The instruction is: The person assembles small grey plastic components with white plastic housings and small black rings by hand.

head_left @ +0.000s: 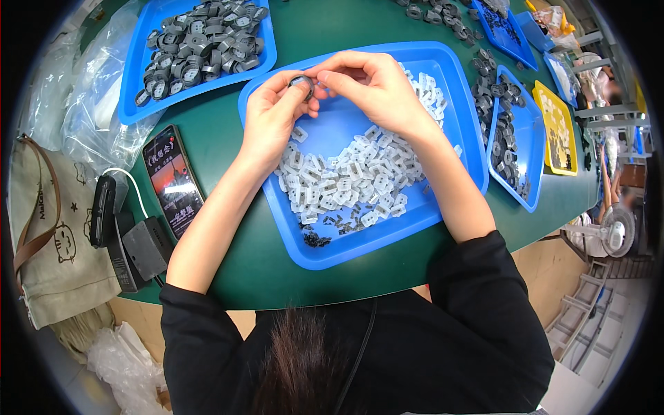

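A round dark grey plastic part (301, 84) is pinched between the thumb and fingers of my left hand (274, 104), above the far left of a blue tray (315, 257). Close beside it, my right hand (370, 86) has its thumb and fingertips drawn together at the part's right side; whether they hold a small piece is too fine to make out. Beneath both hands the tray carries a heap of small translucent white plastic pieces (346, 173). Tiny black pieces (316, 239) lie at its near left corner.
Another blue tray (128, 104) at the far left is piled with round grey parts (200, 45). A phone (173, 181), black boxes (146, 245) and a canvas bag (66, 270) lie left. To the right are a narrow blue tray (529, 149) and a yellow tray (553, 114).
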`<state>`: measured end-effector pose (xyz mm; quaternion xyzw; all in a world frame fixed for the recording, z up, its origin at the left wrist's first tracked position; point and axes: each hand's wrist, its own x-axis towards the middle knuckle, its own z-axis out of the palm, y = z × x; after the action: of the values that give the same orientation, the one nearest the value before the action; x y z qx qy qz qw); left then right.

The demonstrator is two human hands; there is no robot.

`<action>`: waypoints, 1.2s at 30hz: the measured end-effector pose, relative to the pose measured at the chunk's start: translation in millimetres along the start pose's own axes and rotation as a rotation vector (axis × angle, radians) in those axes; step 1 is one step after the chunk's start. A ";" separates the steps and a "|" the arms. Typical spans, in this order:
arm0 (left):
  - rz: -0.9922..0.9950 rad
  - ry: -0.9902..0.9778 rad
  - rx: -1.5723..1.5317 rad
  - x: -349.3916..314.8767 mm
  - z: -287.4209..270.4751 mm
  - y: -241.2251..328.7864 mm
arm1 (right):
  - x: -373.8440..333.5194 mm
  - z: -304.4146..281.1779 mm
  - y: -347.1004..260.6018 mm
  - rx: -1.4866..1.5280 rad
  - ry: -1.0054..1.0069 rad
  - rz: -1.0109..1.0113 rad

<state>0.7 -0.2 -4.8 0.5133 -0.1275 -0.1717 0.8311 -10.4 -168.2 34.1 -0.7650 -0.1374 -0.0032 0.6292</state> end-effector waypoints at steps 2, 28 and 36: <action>0.001 0.007 0.016 -1.0 2.5 1.4 | -0.3 -1.4 -1.6 -0.001 0.008 -0.003; -0.019 -0.040 0.001 -0.3 2.5 -0.3 | -0.7 -0.6 -4.4 -0.288 0.068 -0.108; 0.051 0.003 0.215 -2.5 6.9 -2.1 | -2.6 4.8 -3.3 -0.346 0.081 -0.091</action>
<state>-4.5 -5.6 -3.7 0.5965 -0.1570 -0.1348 0.7755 -14.4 -163.5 35.9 -0.8542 -0.1437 -0.0861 0.4922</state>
